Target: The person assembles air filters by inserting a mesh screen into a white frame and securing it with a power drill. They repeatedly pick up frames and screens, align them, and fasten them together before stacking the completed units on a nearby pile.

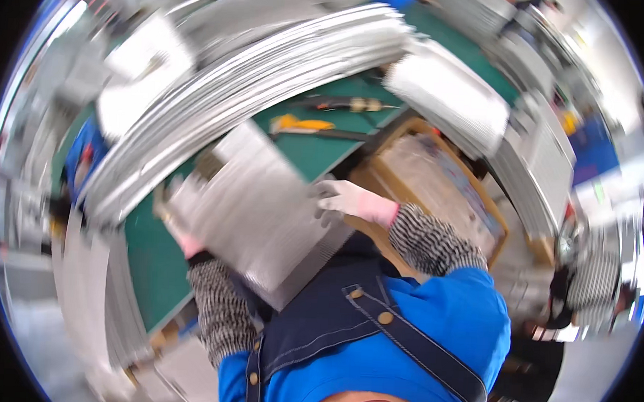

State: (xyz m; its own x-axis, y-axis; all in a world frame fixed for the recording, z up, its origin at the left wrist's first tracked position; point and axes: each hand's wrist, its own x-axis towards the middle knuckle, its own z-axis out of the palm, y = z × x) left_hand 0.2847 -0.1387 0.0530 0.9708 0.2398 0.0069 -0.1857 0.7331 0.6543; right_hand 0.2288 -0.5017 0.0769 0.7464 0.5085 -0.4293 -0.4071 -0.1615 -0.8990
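Note:
A silvery, finely ribbed metal panel (253, 205) is tilted in front of my body, blurred by motion. My left hand (181, 223), in a pale glove, grips its left edge; some of those fingers are smeared or hidden. On the opposite edge, my gloved right hand (340, 200) has its fingers curled against the panel. Behind the panel's top, a small dark piece (208, 164) partly shows. Beyond it on the green tabletop (348, 87) lie a yellow-and-black hand tool (304, 125) and a dark-handled tool with a thin tip (351, 103).
A long stack of silvery panels (270, 69) curves across the table's far side. To the right are an open cardboard box (438, 181) lined with plastic and another panel stack (449, 91). More panels (92, 284) stand at the left. Another person (591, 284) is at the far right.

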